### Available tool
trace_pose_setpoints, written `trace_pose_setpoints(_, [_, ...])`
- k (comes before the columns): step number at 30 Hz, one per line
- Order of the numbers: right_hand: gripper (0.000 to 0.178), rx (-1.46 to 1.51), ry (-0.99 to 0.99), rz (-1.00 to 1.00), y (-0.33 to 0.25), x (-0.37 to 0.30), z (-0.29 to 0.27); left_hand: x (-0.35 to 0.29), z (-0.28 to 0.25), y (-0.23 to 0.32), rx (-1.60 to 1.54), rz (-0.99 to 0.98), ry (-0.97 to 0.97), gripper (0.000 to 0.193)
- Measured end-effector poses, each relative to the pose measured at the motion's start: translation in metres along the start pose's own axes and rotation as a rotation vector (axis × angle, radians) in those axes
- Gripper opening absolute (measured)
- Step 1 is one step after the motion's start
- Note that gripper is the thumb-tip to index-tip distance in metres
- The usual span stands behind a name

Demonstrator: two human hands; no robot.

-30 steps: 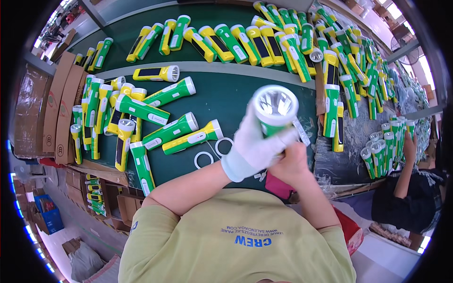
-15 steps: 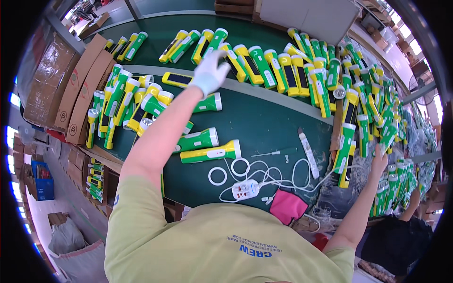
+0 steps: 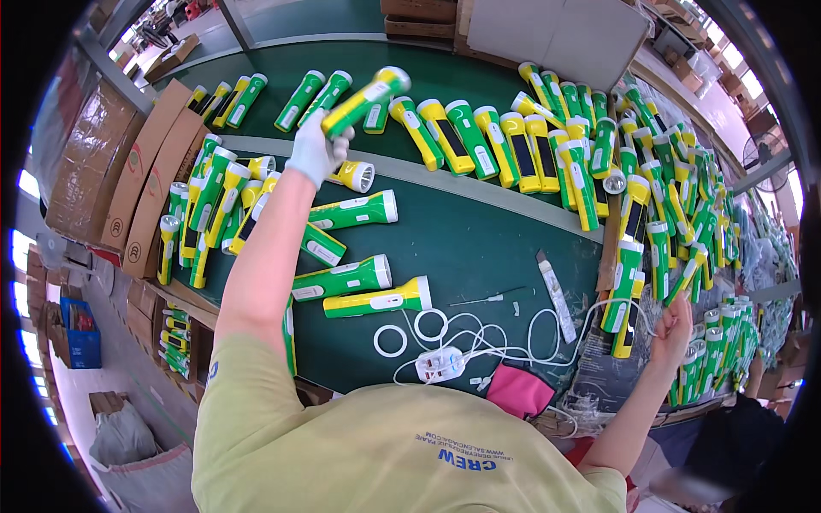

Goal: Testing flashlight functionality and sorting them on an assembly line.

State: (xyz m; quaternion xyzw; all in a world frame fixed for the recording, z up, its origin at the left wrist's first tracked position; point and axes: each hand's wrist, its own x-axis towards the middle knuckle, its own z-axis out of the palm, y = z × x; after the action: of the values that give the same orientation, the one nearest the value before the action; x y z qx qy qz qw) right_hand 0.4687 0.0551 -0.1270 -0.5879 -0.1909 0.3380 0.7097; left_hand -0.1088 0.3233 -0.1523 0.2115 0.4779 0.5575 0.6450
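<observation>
My left hand, in a white glove, is closed around the lower end of a yellow and green flashlight. It holds the flashlight tilted above the green table, head pointing up and to the right. At the right, my bare right hand has its fingers closed at the base of another yellow and green flashlight, beside a dense pile of them. Between the arms, a green flashlight and a yellow-sided one lie on the table.
A row of flashlights stretches along the back, with a cluster at left beside cardboard boxes. White cables run from a charging block, near white rings, a screwdriver and a pink pouch. Another person is at lower right.
My left hand, empty over the back row before, has taken up a flashlight and moved left. My right hand has drawn nearer to me with its flashlight.
</observation>
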Motion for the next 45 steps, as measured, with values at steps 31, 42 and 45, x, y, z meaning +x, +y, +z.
trace_pose_setpoints(31, [0.026,-0.265,-0.566,-0.202,0.024,-0.158,0.162,-0.223,0.123,-0.113,1.166,0.905,-0.794,0.044])
trace_pose_setpoints(42, [0.018,-0.201,-0.548,0.104,0.032,-0.14,0.12,-0.187,0.101,-0.14,0.016,-0.328,-0.443,0.044])
trace_pose_setpoints(45, [0.016,-0.34,-0.621,-0.147,0.042,-0.16,0.135,-0.189,0.097,-0.144,0.016,-0.359,-0.486,0.044])
